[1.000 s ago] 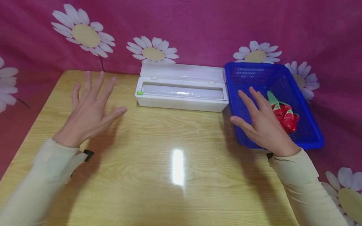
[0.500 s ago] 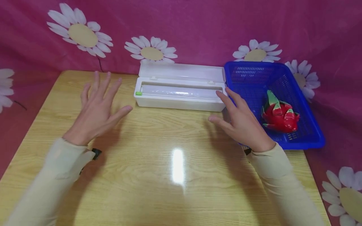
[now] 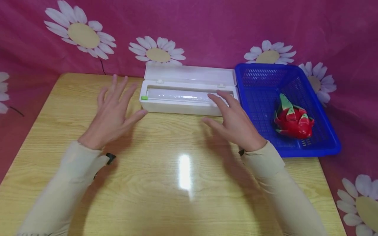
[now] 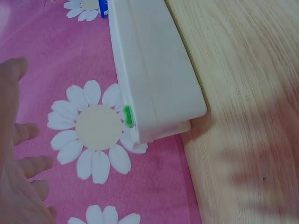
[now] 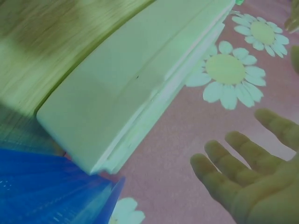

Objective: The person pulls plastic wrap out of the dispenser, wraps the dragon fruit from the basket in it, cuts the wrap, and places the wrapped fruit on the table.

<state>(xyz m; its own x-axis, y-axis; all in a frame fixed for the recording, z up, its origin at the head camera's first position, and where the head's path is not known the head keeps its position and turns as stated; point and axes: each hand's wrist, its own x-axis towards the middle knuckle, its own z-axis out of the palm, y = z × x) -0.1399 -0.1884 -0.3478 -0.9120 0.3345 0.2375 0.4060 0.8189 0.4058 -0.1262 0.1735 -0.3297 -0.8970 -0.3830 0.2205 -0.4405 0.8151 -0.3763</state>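
Note:
A white cling film dispenser box stands at the back of the table with its lid raised. Inside lies a roll of clear film, and a green slider sits at the box's left end. My left hand hovers over the table left of the box, fingers spread and holding nothing. In front of the box's right part is my right hand, also spread and holding nothing; its fingertips overlap the roll in the head view. Both wrist views show the box front with the fingers apart from it.
Right of the box stands a blue plastic basket with a red and green dragon fruit in it. Behind the wooden table hangs a magenta cloth with white daisies.
My right hand has moved left from over the basket to in front of the box, uncovering the dragon fruit. The left hand has drifted right, nearer the box.

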